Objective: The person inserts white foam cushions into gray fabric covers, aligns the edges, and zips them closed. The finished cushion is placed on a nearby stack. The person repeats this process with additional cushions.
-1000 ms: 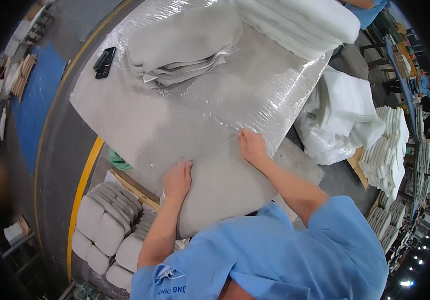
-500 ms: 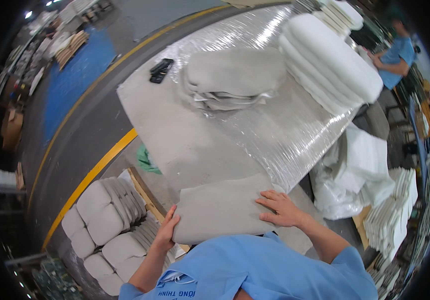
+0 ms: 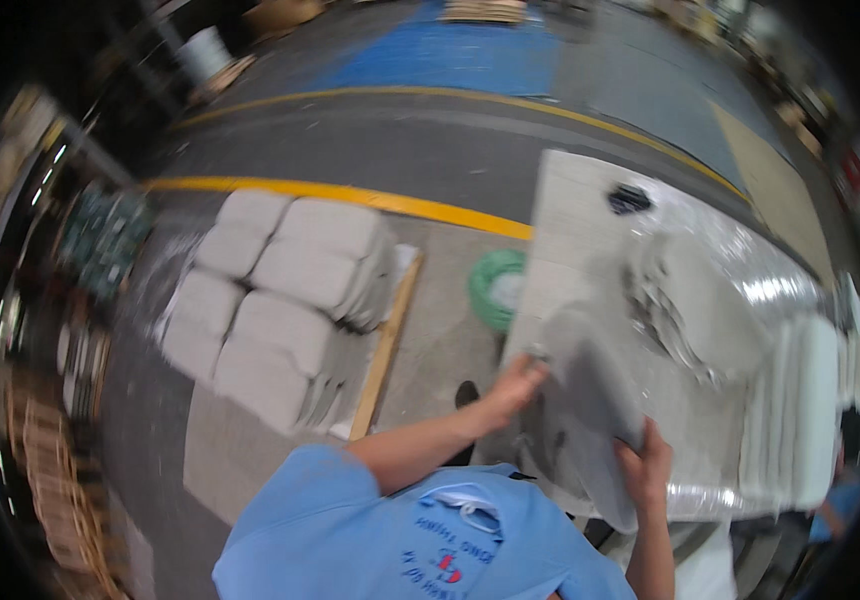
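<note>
your left hand [image 3: 513,388] grips grey fabric sheet [image 3: 590,395] at its left edge | your right hand [image 3: 643,465] clamps its near edge | sheet lifted over plastic-wrapped table [image 3: 570,215] | stacked grey pads [image 3: 280,300] to your left

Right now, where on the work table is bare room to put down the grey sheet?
Free: the table's far-left strip, from the black object toward the left hand. Crowded: the grey pile at centre and white pads along the right.
</note>
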Available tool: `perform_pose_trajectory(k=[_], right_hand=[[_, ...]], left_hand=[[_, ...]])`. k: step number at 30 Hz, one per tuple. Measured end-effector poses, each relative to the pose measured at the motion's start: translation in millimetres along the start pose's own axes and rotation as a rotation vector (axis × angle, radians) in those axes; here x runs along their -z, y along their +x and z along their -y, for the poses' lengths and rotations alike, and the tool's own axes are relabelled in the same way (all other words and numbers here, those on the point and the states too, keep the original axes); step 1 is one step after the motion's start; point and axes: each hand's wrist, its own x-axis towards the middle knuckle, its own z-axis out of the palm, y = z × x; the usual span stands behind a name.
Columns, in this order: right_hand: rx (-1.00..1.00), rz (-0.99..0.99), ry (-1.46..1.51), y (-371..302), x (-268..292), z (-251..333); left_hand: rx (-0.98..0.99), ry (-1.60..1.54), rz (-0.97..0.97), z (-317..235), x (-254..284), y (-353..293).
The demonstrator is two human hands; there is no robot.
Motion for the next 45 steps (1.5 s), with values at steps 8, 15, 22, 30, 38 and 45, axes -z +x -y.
perform_pose_trajectory(k=[8, 15, 22, 30, 38, 45], right_hand=[[-0.055, -0.248, 0.754, -11.4, -23.0, 39.9], [-0.179, -0.321, 1.034, -49.4, -57.8, 65.9], [-0.437, 0.404, 0.723, -105.7, -56.9, 38.2], [-0.064, -0.287, 0.131, -33.7, 20.7, -4.7], [-0.298, -0.263, 0.378, -18.0, -23.0, -56.6], [-0.498, 0.176, 0.063, -59.5, 10.0, -58.8]], left_hand=[[-0.151, -0.106, 0.104, -29.4, -50.7, 19.6], [-0.195, 0.505, 0.276, -79.0, -48.3, 51.7], [0.044, 1.012, 0.584, 27.6, 1.0, 35.5], [0.0, 1.385, 0.427, 31.4, 45.0, -20.1], [-0.209, 1.118, 0.206, 43.6, 38.8, -45.4], [-0.188, 1.151, 0.429, 4.2, 25.4, 2.3]])
